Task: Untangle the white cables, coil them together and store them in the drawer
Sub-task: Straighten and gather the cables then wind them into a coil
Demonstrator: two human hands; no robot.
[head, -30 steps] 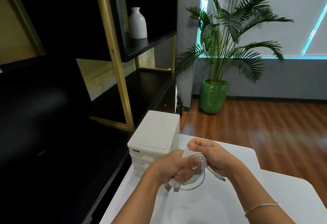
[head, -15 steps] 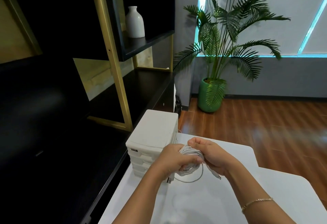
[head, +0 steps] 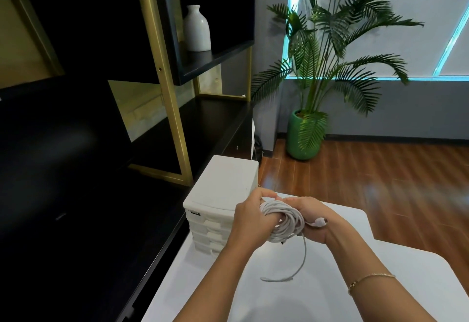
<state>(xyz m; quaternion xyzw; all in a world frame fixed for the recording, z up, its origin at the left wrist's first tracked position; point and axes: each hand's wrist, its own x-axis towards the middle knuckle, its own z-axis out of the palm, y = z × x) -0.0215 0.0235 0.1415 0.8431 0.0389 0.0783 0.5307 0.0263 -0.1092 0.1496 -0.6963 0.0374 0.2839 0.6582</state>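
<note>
**Coil tightening in both hands, one tail now hanging free**

Above the white table [head: 317,304], I am seeing both hands working the same bundle. The left hand [head: 250,222] is gripping the cables [head: 284,221] from the near-left side, fingers curled over the top of the coil. The right hand [head: 313,220] is closing round the far-right side, fingers wrapped into the loops, with a white plug [head: 320,222] sticking out across its knuckles. The coil is being held in the air just right of the drawer unit [head: 218,207], near it but not touching as far as I can tell.

Against half a second ago, I am noticing three things. The bundle is looking fuller and more wound, sitting between the palms as a thick ring. A single loose strand is now dangling from under the coil and curling down onto the table, where earlier only a shallow loop was hanging below the hands. The plug that was trailing low beside the right wrist is now lying up on the back of that hand.

The unit's drawers are all appearing closed. A gold bracelet [head: 368,281] is sitting on the right forearm. Behind, a white vase [head: 196,29] is standing on the dark shelf [head: 215,60], and a palm [head: 327,49] in a green pot [head: 302,136] is standing on the wooden floor [head: 380,184].
</note>
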